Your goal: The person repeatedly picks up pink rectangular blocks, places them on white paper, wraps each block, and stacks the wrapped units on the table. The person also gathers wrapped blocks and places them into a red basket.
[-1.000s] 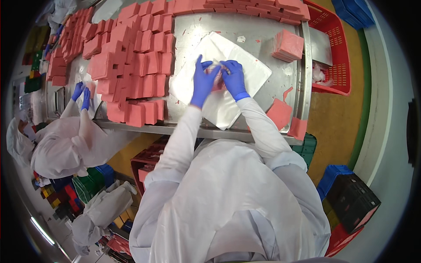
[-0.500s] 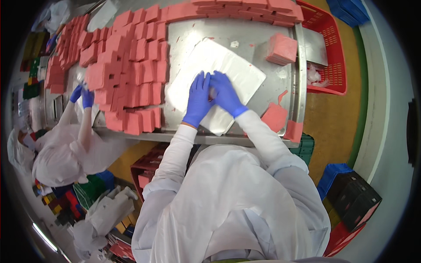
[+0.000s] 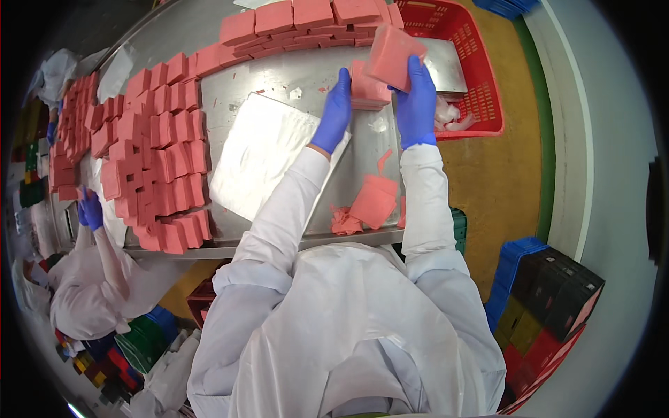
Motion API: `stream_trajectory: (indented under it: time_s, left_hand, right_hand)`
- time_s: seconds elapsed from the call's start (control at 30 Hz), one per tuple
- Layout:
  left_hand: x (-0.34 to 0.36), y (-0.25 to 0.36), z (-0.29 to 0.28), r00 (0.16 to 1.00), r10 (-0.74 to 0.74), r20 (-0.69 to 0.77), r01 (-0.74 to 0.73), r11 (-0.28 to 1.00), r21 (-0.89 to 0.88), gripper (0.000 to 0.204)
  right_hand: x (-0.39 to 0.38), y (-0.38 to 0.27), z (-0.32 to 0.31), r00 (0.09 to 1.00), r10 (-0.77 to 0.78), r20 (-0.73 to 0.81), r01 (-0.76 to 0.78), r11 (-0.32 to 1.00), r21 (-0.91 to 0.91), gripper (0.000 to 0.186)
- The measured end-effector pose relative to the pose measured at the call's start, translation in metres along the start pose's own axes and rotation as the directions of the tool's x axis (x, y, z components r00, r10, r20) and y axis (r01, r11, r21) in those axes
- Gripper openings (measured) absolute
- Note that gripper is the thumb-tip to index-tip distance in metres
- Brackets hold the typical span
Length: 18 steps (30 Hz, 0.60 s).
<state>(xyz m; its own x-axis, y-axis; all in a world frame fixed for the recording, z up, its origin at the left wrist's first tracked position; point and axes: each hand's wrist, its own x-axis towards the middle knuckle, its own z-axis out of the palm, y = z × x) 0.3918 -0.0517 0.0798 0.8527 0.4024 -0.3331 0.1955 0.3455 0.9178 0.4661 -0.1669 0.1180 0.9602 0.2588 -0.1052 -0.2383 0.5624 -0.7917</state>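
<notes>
My right hand (image 3: pixel 417 111), in a blue glove, grips a block of pink square slices (image 3: pixel 395 57), thumb on its near face. This block is tilted above a lower stack of pink squares (image 3: pixel 368 87) on the metal table. My left hand (image 3: pixel 336 110), also gloved in blue, is open, its fingers stretched along the left side of the lower stack; whether they touch it I cannot tell. Left of my hands lies a pile of white plastic sheets (image 3: pixel 254 153). Loose pink pieces (image 3: pixel 375 200) lie near the table's front edge.
Rows of pink square stacks (image 3: pixel 164 160) cover the table's left side, and more (image 3: pixel 300 17) line its far edge. A red crate (image 3: pixel 481 83) with clear plastic stands at the right. A co-worker's gloved hands (image 3: pixel 90 209) are at the far left. Dark crates (image 3: pixel 557 299) stand lower right.
Both hands have left the white sheets and moved right and away from me. My right hand has picked up a block of pink slices. The view has shifted to the right.
</notes>
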Motion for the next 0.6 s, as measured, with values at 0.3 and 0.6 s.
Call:
stream_trajectory:
  time_s: [0.3,0.6]
  left_hand:
    - [-0.081,-0.016,-0.125,0.855,0.472,-0.217,-0.277,0.768,0.577,0.044]
    - [-0.29,0.003,-0.385,0.153,0.253,-0.955,-0.409,0.896,0.172,0.046]
  right_hand:
    - [0.053,0.082,-0.05,0.895,-0.428,0.127,0.346,0.486,-0.803,0.037]
    - [-0.028,0.237,0.221,0.701,0.1,0.706,0.388,0.777,-0.495,0.03]
